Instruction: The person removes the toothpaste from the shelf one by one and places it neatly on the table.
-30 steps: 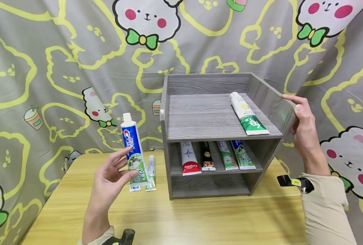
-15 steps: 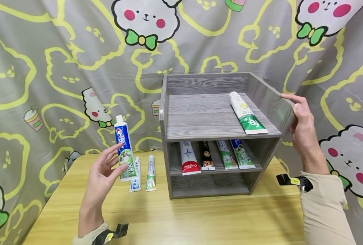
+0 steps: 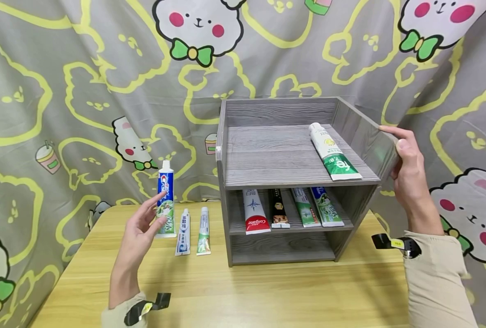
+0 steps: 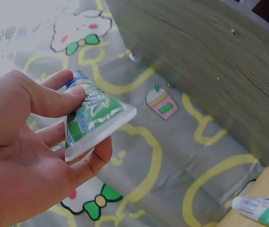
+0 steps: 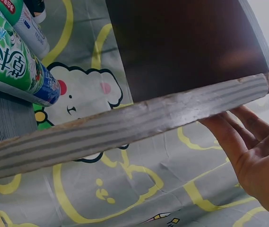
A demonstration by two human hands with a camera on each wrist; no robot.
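Observation:
My left hand (image 3: 138, 232) pinches a blue and green Crest toothpaste tube (image 3: 165, 205) between thumb and fingers, cap up, left of the shelf. In the left wrist view its flat crimped end faces the camera, and the thumb covers part of the print. My right hand (image 3: 409, 177) grips the upper front corner of the grey wooden shelf (image 3: 302, 183), with the index finger along the side panel's top edge. In the right wrist view, fingers press the panel's outer face. A white and green toothpaste tube (image 3: 334, 152) lies on the top deck, towards the right.
Two slim toothpaste tubes, one white and blue (image 3: 183, 234), one white and green (image 3: 204, 232), lie on the wooden table (image 3: 210, 291). The middle shelf holds several tubes, including a red and white Colgate (image 3: 255, 214) and a black one (image 3: 279, 209). A patterned curtain (image 3: 103, 82) hangs behind.
My left hand has moved left with the Crest tube, which has come lower and more upright. The two slim tubes on the table now show fully. My right hand stays on the shelf.

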